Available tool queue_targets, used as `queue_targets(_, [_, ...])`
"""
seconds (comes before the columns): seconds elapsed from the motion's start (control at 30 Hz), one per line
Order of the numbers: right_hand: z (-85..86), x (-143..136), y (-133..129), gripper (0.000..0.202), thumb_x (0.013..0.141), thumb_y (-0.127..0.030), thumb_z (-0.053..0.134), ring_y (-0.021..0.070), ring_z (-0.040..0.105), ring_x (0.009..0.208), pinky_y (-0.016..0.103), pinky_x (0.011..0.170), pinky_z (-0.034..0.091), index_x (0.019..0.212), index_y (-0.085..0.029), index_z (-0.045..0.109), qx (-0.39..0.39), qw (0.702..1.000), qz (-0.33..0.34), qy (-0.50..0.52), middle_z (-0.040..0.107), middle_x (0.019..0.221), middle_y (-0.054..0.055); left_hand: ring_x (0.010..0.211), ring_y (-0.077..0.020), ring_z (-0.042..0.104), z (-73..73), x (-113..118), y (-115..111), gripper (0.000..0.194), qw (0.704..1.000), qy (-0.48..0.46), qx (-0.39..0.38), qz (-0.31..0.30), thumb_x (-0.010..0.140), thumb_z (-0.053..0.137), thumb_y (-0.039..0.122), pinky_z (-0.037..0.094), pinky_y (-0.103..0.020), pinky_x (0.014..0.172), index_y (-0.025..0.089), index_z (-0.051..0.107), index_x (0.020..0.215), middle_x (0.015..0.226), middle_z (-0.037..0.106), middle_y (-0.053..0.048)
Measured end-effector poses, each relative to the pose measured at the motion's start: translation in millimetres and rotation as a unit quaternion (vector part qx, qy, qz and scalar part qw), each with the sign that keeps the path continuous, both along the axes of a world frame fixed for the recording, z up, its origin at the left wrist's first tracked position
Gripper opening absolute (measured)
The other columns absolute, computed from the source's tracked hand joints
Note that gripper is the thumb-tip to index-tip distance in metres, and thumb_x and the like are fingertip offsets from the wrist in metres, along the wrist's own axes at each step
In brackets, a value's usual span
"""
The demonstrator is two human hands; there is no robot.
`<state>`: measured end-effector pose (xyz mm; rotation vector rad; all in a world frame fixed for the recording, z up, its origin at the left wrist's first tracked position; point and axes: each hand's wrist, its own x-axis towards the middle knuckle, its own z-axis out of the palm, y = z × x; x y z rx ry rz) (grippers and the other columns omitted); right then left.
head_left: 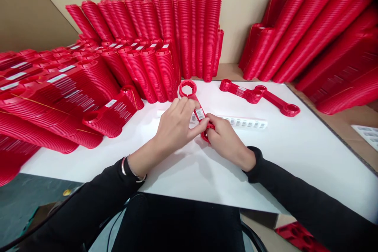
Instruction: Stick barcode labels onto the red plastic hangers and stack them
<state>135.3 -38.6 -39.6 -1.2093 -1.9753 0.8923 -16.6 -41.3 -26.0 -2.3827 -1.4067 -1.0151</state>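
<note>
A red plastic part (188,88) with a ring at each end is held over the white table, its large ring pointing away from me. My right hand (223,134) grips it by the smaller ring at the near end. My left hand (178,120) is closed on its upper side, fingers below the large ring and thumb reaching toward the right hand. A white label (200,114) shows on the part between my hands. Behind them lies a strip of printed labels (248,122), partly hidden by my hands and the part.
Tall stacks of red parts (184,39) line the back and left of the table (189,181). More stacks (307,35) lean at the right. Loose red parts (276,100) lie at the table's right rear. Another label sheet (367,136) is at the far right.
</note>
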Motion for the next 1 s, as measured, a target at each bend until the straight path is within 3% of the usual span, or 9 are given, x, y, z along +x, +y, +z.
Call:
queue_targets(0.1, [3.2, -1, -3, 0.015, 0.069, -0.007, 0.034, 0.0126, 0.045, 0.057, 0.025, 0.055, 0.032, 0.067, -0.020, 0.038, -0.006, 1.000, -0.002, -0.002, 0.050, 0.060, -0.002, 0.073, -0.0154, 0.048, -1.7, 3, 1, 0.022, 0.999, -0.037, -0.002, 0.012, 0.085, 0.049, 0.038, 0.040, -0.028, 0.063, 0.017, 0.048, 0.092, 0.080, 0.053, -0.003])
queue_targets(0.33, [-0.7, 1, -7, 0.015, 0.070, -0.006, 0.034, 0.0129, 0.045, 0.059, 0.025, 0.057, 0.033, 0.070, -0.020, 0.039, -0.006, 0.999, 0.008, -0.046, 0.052, 0.065, -0.001, 0.062, -0.0109, 0.047, -2.5, -7, 14, 0.037, 0.975, -0.199, -0.101, 0.016, 0.085, 0.052, 0.038, 0.034, -0.024, 0.055, 0.021, 0.036, 0.113, 0.071, 0.046, 0.004])
queue_targets(0.5, [-1.2, 2, -6, 0.015, 0.069, -0.006, 0.035, 0.0130, 0.044, 0.057, 0.025, 0.055, 0.031, 0.071, -0.020, 0.040, 0.003, 0.997, -0.003, -0.079, 0.053, 0.065, -0.001, 0.058, -0.0090, 0.041, -2.0, -11, 20, 0.023, 0.940, -0.321, -0.113, -0.043, 0.088, 0.047, 0.034, 0.033, -0.022, 0.053, 0.022, 0.037, 0.105, 0.067, 0.039, 0.005])
queue_targets(0.6, [-0.9, 3, -5, 0.015, 0.069, -0.006, 0.036, 0.0135, 0.046, 0.058, 0.025, 0.055, 0.031, 0.071, -0.020, 0.040, 0.002, 0.997, -0.001, -0.078, 0.054, 0.066, 0.000, 0.059, -0.0088, 0.043, -3.3, -12, 22, 0.012, 0.912, -0.379, -0.132, -0.087, 0.089, 0.041, 0.027, 0.036, -0.022, 0.054, 0.022, 0.037, 0.099, 0.071, 0.042, 0.004])
queue_targets(0.7, [-1.5, 6, -3, 0.015, 0.066, -0.007, 0.036, 0.0139, 0.046, 0.059, 0.025, 0.055, 0.031, 0.071, -0.020, 0.042, -0.009, 0.997, -0.009, -0.070, 0.055, 0.067, 0.000, 0.064, -0.0098, 0.047, -5.2, -14, 25, 0.014, 0.884, -0.420, -0.159, -0.131, 0.086, 0.039, 0.016, 0.040, -0.022, 0.056, 0.022, 0.035, 0.097, 0.078, 0.047, 0.002])
queue_targets(0.77, [-1.8, 10, 1, 0.015, 0.064, -0.007, 0.037, 0.0139, 0.046, 0.058, 0.025, 0.054, 0.031, 0.071, -0.020, 0.043, -0.020, 0.998, -0.019, -0.055, 0.054, 0.066, 0.000, 0.071, -0.0112, 0.049, -4.9, -17, 25, 0.021, 0.889, -0.405, -0.160, -0.143, 0.080, 0.037, 0.007, 0.042, -0.025, 0.062, 0.022, 0.038, 0.096, 0.083, 0.050, 0.001])
queue_targets(0.87, [-1.3, 16, 6, 0.017, 0.062, -0.007, 0.035, 0.0135, 0.045, 0.056, 0.025, 0.053, 0.031, 0.069, -0.020, 0.044, -0.043, 0.998, -0.038, -0.024, 0.051, 0.061, -0.001, 0.080, -0.0138, 0.049, -0.7, -20, 21, 0.027, 0.945, -0.275, -0.132, -0.122, 0.070, 0.034, -0.001, 0.039, -0.029, 0.073, 0.019, 0.046, 0.084, 0.085, 0.052, -0.001])
queue_targets(0.93, [-0.6, 20, 9, 0.018, 0.059, -0.006, 0.035, 0.0131, 0.044, 0.054, 0.025, 0.053, 0.031, 0.067, -0.020, 0.043, -0.052, 0.997, -0.055, -0.012, 0.049, 0.058, -0.002, 0.075, -0.0147, 0.046, 2.6, -19, 16, 0.021, 0.972, -0.171, -0.128, -0.101, 0.068, 0.036, 0.000, 0.037, -0.029, 0.070, 0.017, 0.047, 0.070, 0.076, 0.052, -0.002])
queue_targets(1.0, [-0.4, 22, 10, 0.018, 0.058, -0.006, 0.034, 0.0129, 0.043, 0.053, 0.026, 0.053, 0.031, 0.066, -0.020, 0.042, -0.051, 0.996, -0.067, -0.007, 0.049, 0.057, -0.002, 0.062, -0.0136, 0.042, 3.8, -16, 13, 0.019, 0.980, -0.093, -0.154, -0.081, 0.072, 0.039, 0.005, 0.033, -0.029, 0.061, 0.017, 0.043, 0.058, 0.060, 0.046, 0.000])
